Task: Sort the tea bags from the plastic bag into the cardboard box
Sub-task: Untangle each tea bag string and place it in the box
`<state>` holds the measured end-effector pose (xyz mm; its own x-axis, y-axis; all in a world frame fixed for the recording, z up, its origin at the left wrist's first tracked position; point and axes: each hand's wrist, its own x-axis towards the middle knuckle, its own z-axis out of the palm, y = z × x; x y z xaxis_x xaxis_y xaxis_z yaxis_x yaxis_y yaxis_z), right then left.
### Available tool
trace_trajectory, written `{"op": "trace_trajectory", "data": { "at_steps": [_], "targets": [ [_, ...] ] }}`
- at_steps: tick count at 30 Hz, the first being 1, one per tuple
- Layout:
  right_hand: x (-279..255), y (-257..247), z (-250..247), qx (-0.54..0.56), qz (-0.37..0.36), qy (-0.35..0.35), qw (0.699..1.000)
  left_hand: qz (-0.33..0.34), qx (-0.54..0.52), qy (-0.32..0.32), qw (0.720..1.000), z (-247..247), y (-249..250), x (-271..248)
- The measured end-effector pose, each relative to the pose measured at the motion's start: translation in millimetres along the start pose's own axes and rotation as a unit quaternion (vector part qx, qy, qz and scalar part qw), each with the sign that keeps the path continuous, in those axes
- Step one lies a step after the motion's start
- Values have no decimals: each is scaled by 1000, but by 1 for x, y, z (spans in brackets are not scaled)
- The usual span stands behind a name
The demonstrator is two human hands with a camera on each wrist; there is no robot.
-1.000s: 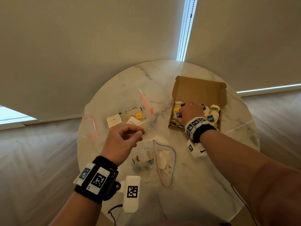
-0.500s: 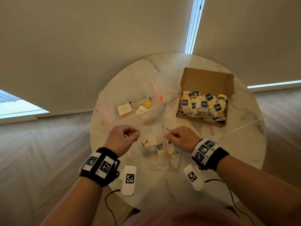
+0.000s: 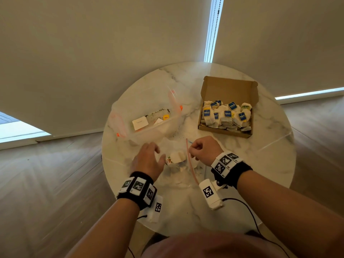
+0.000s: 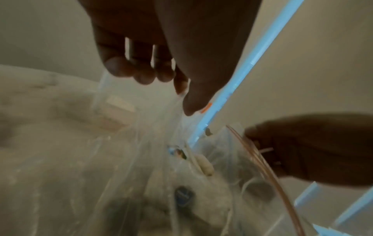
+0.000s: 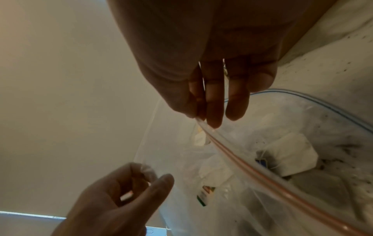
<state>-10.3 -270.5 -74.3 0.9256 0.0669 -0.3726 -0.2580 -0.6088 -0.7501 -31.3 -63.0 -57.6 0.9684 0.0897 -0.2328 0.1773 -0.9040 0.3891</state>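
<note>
**Item: tea-bag sorting, moment of re-opening the bag**

- Right hand (image 3: 203,149): one second ago in the cardboard box; half a second ago back at the bag; now at frame centre, thumb and fingers pinching the red zip edge of the plastic bag (image 3: 183,171) and lifting it.
- Left hand (image 3: 148,161): a pinching fist half a second ago; now loosened, fingers spread and lightly curled, lower centre-left of the head view. The right wrist view shows it just beside the bag's clear film; whether it touches cannot be told.
- Plastic bag: lies on the marble table (image 3: 270,164) between the two hands, mouth held open. Several tea bags (image 3: 177,157) remain inside.
- Cardboard box (image 3: 229,90): upper right of centre, lid open, closely packed with tea bags, well apart from both hands.
- Clear tub (image 3: 149,135): upper left of the bag, holding a few paper tags and loose crumbs.

Judgement: one delivery appears finished; the grip swap likely frees the left hand to reach in for the next tea bag. Task seems well advanced, not complete.
</note>
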Motion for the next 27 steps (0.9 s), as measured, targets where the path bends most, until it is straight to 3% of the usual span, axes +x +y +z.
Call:
{"op": "trace_trajectory", "data": {
  "at_steps": [6,8,12,21,27],
  "targets": [
    [-3,1,-6,-4,-6,11,1000,51,-29,63,996,-15,27,-6],
    [-3,1,-6,-3,-8,11,1000,60,43,4,997,-14,33,-3],
    [-3,0,-7,-2,-14,10,1000,-26,146,-121,981,11,31,21],
    [-3,3,-11,-7,-15,7,1000,-128,58,-134,981,33,24,37],
    [0,3,-12,-9,-8,-3,1000,-129,-24,-131,983,31,22,38]
  ]
}}
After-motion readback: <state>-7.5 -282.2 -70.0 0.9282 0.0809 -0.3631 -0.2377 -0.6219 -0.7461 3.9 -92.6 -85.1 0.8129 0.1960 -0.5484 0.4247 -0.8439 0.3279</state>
